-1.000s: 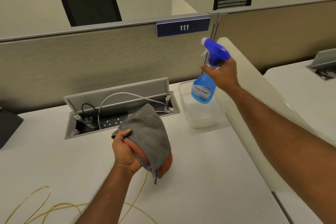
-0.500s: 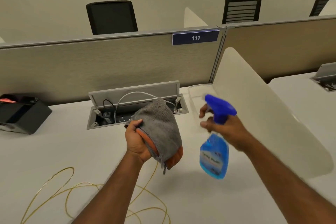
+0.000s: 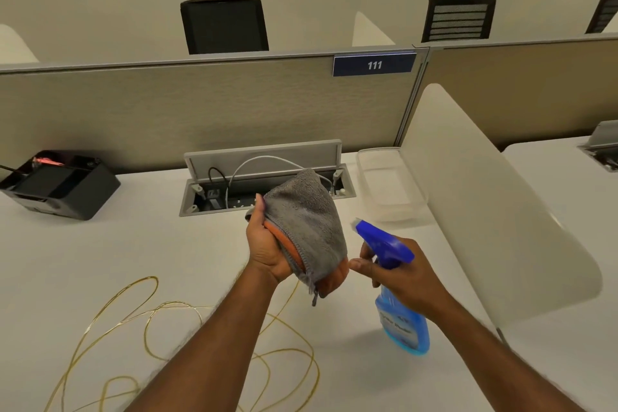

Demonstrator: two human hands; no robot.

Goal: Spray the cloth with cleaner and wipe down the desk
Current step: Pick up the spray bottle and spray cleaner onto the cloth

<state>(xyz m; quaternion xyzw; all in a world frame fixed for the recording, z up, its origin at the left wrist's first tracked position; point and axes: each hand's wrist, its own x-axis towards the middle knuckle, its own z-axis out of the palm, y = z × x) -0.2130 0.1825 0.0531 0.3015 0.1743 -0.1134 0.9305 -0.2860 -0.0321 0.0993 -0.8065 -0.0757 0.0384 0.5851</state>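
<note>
My left hand (image 3: 267, 244) grips a folded cloth (image 3: 307, 224), grey outside with an orange inner side, held upright above the white desk (image 3: 100, 261). Just right of it, my right hand (image 3: 404, 281) holds a blue spray bottle (image 3: 399, 321) by its neck. The bottle's blue trigger head (image 3: 381, 242) has its white nozzle turned toward the cloth, a short gap away. The bottle holds blue liquid and is lifted off the desk.
An open cable tray (image 3: 264, 184) with cords sits at the desk's back. A clear plastic box (image 3: 391, 184) stands right of it, beside a white side divider (image 3: 485, 204). A black box (image 3: 60, 184) sits at left. Yellow wire (image 3: 150, 321) loops over the near desk.
My right hand has brought the spray bottle down from near the partition to beside the cloth, turning its nozzle toward it. The left hand keeps holding the cloth up.
</note>
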